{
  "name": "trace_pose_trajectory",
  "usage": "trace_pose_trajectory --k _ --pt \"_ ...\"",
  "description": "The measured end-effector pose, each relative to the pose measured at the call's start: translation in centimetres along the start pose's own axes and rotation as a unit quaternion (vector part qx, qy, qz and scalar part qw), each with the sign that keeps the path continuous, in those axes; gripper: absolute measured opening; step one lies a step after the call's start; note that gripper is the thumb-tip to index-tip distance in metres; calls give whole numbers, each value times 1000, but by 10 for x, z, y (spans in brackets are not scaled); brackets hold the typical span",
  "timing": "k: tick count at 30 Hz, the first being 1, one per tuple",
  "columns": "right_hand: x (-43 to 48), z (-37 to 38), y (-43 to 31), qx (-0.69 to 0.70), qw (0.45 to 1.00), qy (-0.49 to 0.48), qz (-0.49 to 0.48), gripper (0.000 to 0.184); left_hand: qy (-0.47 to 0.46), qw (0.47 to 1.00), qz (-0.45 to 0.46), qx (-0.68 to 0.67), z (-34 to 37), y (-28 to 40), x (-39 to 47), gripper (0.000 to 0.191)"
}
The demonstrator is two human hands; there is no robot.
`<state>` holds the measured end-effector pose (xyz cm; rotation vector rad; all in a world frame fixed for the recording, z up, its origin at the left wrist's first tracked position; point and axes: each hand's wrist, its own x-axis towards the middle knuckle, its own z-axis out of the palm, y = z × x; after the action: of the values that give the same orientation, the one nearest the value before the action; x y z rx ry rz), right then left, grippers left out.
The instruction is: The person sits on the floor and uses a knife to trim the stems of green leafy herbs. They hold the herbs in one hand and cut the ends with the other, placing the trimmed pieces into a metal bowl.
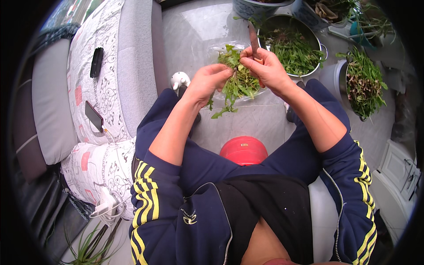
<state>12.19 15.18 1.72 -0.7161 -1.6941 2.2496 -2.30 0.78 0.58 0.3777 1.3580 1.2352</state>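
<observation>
My left hand (212, 81) pinches a leafy green plant (228, 96) whose toothed leaves hang below the fingers. My right hand (265, 68) grips a knife (253, 39) by its orange-brown handle, with the blade pointing up and away from me. The right thumb and forefinger meet near the plant's stem. Beneath both hands, a pile of loose green leaves (246, 82) lies on a clear plastic bag (260, 96) on the floor. Beyond my right hand stands a metal pot (319, 64) filled with greens (294, 53).
At right, more greens with pale roots (364, 82) fill a second container. Planters (255, 8) stand at the far side. A red stool or bucket (243, 149) is between my legs. A phone (94, 116) and a black case (96, 62) lie on the sofa at left; a white toy (180, 79) sits nearby.
</observation>
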Motion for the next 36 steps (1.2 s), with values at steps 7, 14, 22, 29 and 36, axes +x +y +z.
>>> trace_pose_trajectory --k 7,14,22,29,36 --pt "0 1 -3 10 1000 17 -11 18 5 1000 2 11 -2 -1 0 20" --pt "12 -19 7 -122 991 49 -33 18 24 1000 -9 1 -5 -4 3 23" --pt "7 -25 14 -318 948 -5 20 21 29 1000 -1 -7 -8 -3 3 24" --pt "2 -15 13 -212 970 -82 82 21 37 999 -1 -10 -5 0 0 25" --pt "3 -18 10 -203 972 -105 60 14 30 1000 8 7 -7 -1 2 24"
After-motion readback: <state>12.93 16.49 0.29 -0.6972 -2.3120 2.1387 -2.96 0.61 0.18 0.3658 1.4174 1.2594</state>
